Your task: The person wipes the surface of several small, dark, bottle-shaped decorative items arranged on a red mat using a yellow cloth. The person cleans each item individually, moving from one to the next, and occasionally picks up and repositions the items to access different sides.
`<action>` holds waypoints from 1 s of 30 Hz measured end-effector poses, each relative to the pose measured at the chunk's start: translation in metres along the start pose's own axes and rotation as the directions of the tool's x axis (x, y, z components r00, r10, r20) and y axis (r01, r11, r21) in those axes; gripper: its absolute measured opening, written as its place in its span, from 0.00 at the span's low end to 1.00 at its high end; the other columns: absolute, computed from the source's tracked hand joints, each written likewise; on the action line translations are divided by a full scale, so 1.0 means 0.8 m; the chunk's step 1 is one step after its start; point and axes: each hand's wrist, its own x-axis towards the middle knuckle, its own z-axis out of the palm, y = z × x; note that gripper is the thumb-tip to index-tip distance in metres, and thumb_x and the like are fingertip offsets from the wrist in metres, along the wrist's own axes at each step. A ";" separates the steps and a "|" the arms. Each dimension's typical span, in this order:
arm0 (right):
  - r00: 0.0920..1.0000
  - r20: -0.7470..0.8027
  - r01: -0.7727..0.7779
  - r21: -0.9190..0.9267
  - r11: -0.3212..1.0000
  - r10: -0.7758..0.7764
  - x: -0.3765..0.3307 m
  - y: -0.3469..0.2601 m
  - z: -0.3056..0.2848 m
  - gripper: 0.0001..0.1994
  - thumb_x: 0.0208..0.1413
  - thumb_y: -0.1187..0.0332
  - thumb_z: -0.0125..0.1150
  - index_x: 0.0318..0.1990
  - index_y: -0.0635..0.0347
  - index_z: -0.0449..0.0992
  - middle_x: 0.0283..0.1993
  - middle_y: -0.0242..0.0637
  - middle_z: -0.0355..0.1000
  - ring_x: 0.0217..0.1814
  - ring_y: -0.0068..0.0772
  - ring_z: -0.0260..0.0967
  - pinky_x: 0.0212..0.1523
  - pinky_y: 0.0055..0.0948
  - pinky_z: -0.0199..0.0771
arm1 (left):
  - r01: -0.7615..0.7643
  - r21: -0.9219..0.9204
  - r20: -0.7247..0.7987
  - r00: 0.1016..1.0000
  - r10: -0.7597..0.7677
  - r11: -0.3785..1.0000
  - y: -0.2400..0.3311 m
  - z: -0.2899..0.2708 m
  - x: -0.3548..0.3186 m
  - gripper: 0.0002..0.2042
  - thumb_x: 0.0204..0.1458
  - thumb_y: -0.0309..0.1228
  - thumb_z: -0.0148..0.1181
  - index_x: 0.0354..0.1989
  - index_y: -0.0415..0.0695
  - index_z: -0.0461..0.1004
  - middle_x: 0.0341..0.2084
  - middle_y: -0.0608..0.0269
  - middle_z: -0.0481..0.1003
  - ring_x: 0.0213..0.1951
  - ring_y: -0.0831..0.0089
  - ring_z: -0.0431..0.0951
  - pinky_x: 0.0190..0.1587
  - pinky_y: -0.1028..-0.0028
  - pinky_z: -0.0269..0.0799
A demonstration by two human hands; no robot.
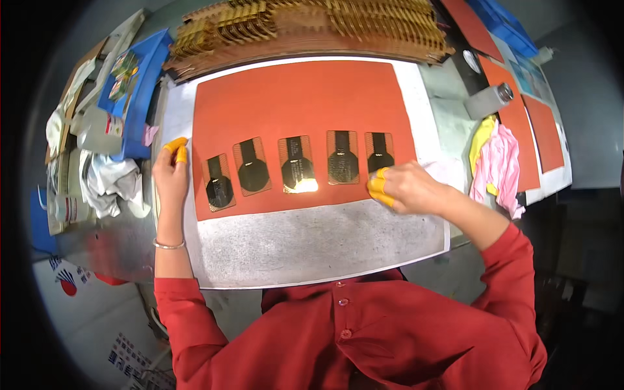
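Five thin rectangular pieces lie in a curved row on an orange sheet (260, 91), each with a gold patterned border and a dark round shape with a stem. My right hand (406, 187), yellow covers on its fingertips, is closed at the lower end of the rightmost gold-bordered piece (379, 149) and hides that part. The middle piece (298, 162) shines brightly at its bottom. At the orange sheet's left edge, my left hand (171, 166) has its yellow-covered fingers curled together; whatever they pinch is hidden.
A rack of gold-coloured curved pieces (260, 26) spans the back. Left are a blue tray (140, 97), a clear bottle (99, 130) and a white cloth (114, 185). Right stand a grey bottle (489, 101), a pink cloth (499, 162) and more orange sheets (543, 133).
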 end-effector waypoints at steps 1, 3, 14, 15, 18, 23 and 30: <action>1.000 -0.012 -0.025 0.027 0.999 0.025 -0.002 0.003 -0.002 0.04 0.46 0.69 0.59 0.30 0.56 0.73 0.22 0.35 0.68 0.24 0.36 0.69 0.22 0.34 0.67 | -0.010 0.099 0.018 1.000 0.008 0.995 0.025 0.002 0.006 0.09 0.49 0.23 0.53 0.39 0.38 0.75 0.27 0.58 0.74 0.28 0.74 0.72 0.31 0.76 0.66; 0.998 0.012 -0.057 0.034 0.998 0.056 0.001 0.006 -0.007 0.05 0.46 0.70 0.60 0.31 0.57 0.73 0.22 0.35 0.68 0.24 0.37 0.68 0.21 0.33 0.67 | 0.002 0.113 0.032 0.999 -0.005 0.994 0.027 0.004 0.005 0.09 0.49 0.23 0.53 0.38 0.38 0.75 0.26 0.57 0.74 0.28 0.74 0.72 0.31 0.76 0.66; 0.923 -0.140 -0.368 -0.057 0.928 0.358 0.106 0.049 0.000 0.05 0.47 0.68 0.57 0.29 0.59 0.73 0.26 0.43 0.70 0.30 0.47 0.69 0.28 0.42 0.68 | -0.015 -0.029 0.025 1.000 0.015 0.999 0.019 0.004 0.009 0.09 0.49 0.22 0.53 0.39 0.37 0.75 0.26 0.60 0.73 0.26 0.74 0.70 0.31 0.77 0.65; 0.958 -0.130 -0.266 -0.088 0.960 0.254 0.095 0.045 0.011 0.04 0.47 0.69 0.57 0.28 0.58 0.73 0.25 0.41 0.70 0.28 0.45 0.69 0.26 0.41 0.68 | -0.001 -0.034 0.029 1.000 0.002 0.999 0.021 0.004 0.002 0.09 0.49 0.22 0.53 0.39 0.37 0.75 0.26 0.61 0.73 0.26 0.75 0.69 0.31 0.77 0.65; 0.999 -0.015 0.033 -0.051 0.998 -0.034 0.070 -0.014 0.027 0.05 0.44 0.68 0.61 0.28 0.56 0.72 0.22 0.35 0.67 0.24 0.37 0.68 0.20 0.35 0.65 | 0.008 -0.099 -0.030 0.999 -0.011 0.995 0.005 0.007 -0.004 0.09 0.49 0.22 0.54 0.38 0.38 0.75 0.24 0.61 0.72 0.25 0.76 0.68 0.29 0.77 0.64; 0.970 -0.001 -0.242 -0.027 0.970 0.243 0.104 0.010 0.000 0.04 0.46 0.68 0.60 0.30 0.56 0.74 0.26 0.40 0.70 0.24 0.41 0.69 0.24 0.39 0.70 | -0.019 0.058 0.016 1.000 0.018 0.998 0.013 0.006 0.009 0.09 0.46 0.22 0.54 0.36 0.39 0.76 0.23 0.59 0.71 0.22 0.72 0.67 0.26 0.75 0.63; 1.000 0.028 0.017 -0.090 0.996 -0.014 0.151 -0.018 0.038 0.05 0.39 0.71 0.57 0.27 0.60 0.73 0.27 0.43 0.71 0.27 0.44 0.71 0.27 0.42 0.71 | -0.027 0.008 0.000 1.000 0.027 1.000 0.018 0.003 0.003 0.10 0.45 0.23 0.53 0.36 0.38 0.75 0.22 0.55 0.69 0.22 0.66 0.67 0.27 0.71 0.62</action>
